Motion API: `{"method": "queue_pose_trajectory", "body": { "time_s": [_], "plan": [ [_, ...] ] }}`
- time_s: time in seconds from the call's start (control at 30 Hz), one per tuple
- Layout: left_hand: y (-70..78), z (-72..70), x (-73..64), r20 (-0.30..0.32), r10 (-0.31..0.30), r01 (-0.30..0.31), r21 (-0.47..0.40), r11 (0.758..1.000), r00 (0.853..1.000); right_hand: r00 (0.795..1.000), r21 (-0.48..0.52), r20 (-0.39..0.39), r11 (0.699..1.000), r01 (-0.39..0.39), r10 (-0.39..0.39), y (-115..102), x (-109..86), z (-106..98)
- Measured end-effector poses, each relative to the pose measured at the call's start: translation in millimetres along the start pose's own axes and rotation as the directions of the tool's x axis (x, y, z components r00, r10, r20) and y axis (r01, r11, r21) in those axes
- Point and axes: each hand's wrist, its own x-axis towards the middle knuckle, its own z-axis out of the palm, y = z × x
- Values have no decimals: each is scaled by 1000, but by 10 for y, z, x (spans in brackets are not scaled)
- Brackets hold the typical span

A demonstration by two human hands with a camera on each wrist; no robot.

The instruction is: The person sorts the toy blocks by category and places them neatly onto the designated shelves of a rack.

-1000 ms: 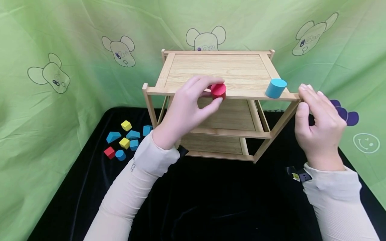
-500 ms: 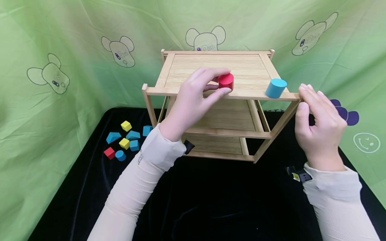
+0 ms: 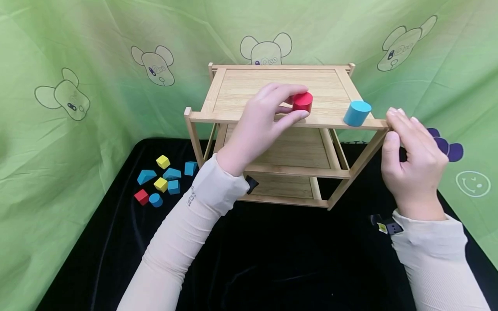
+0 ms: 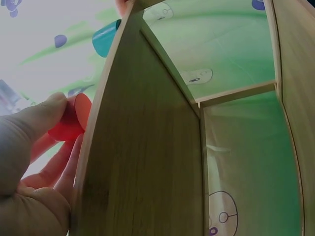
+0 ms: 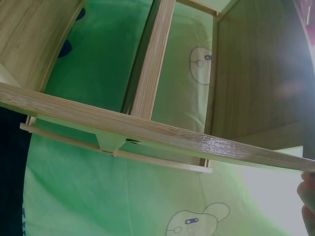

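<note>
My left hand (image 3: 266,116) pinches a red cylinder block (image 3: 302,102) between thumb and fingers, close over the front edge of the wooden shelf rack's top board (image 3: 264,88). In the left wrist view, the red cylinder (image 4: 74,118) is right beside the board's edge. A light blue cylinder block (image 3: 357,113) stands upright on the top board near its front right corner. My right hand (image 3: 414,162) holds that corner of the rack between thumb and bent fingers. In the right wrist view, only its fingertips (image 5: 307,196) show, at the end of the wooden rail (image 5: 197,137).
Several yellow, blue and red blocks (image 3: 161,185) lie on the black cloth (image 3: 272,259) left of the rack. Two lower shelves (image 3: 289,149) sit beneath the top board. Green printed fabric (image 3: 105,39) hangs behind and at both sides.
My left hand has moved right and slightly away from me with the red cylinder, over the top board's front edge. My right hand and the light blue cylinder have stayed in place.
</note>
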Motion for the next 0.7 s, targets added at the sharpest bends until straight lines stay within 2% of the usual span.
{"method": "queue_pose_trajectory", "body": {
  "time_s": [0.23, 0.53, 0.7],
  "plan": [
    [5, 16, 15, 39, -28, 27, 12, 1000, 999, 1000, -3, 2, 1000, 8, -8, 9, -2, -2],
    [7, 21, 26, 66, -32, 30, 43, 999, 997, 999, 0, 20, 1000, 26, -26, 10, 11, -21],
    [11, 7, 34, 101, -51, 44, 63, 997, 994, 999, 3, 19, 1000, 29, -29, 8, 20, -7]
  ]
}}
